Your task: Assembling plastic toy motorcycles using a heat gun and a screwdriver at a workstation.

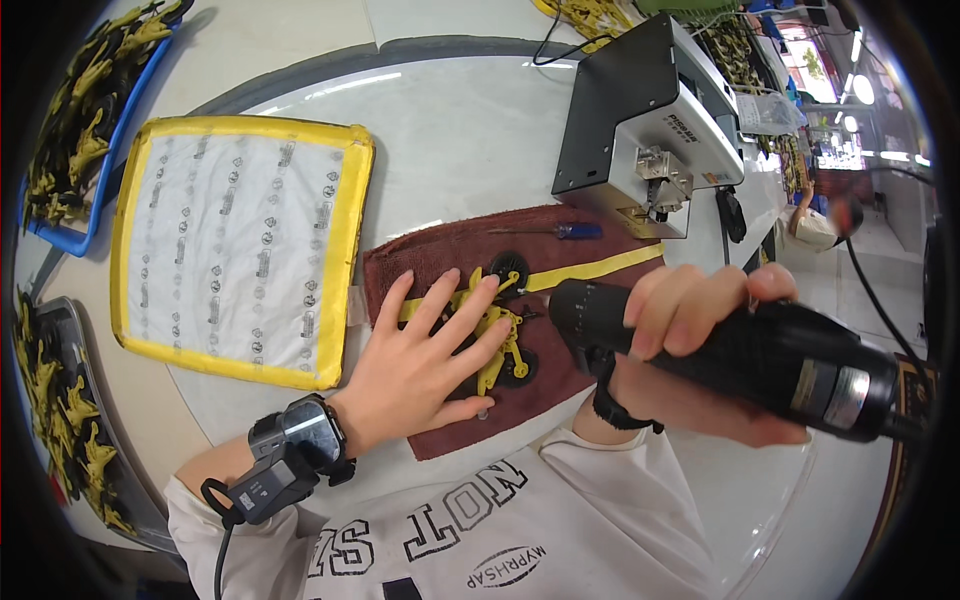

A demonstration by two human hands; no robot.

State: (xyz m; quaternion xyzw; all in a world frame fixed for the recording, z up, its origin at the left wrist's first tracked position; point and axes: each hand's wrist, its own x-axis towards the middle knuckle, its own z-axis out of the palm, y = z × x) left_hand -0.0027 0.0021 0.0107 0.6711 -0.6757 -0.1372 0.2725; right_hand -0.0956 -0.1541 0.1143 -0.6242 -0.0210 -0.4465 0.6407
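Observation:
My left hand [425, 365] lies with its fingers spread over a small yellow-and-black toy bike [495, 325], resting its fingertips on or beside it. The bike lies on a maroon cloth [455, 445]; two black wheels show, and my fingers cover part of the yellow frame. In my right hand [690, 315] is a thick black electric screwdriver [800, 370], held nearly level with my fingers wrapped around its body. Its front end points left toward the bike; whether the tip touches it I cannot tell.
A blue-handled screwdriver [578, 231] lies on the cloth's far edge. Beyond stands a black-and-silver machine [640, 130]. At left are a yellow-edged white pad [240, 250], a blue bin [75, 240] and a grey tray [90, 365] of yellow-and-black parts.

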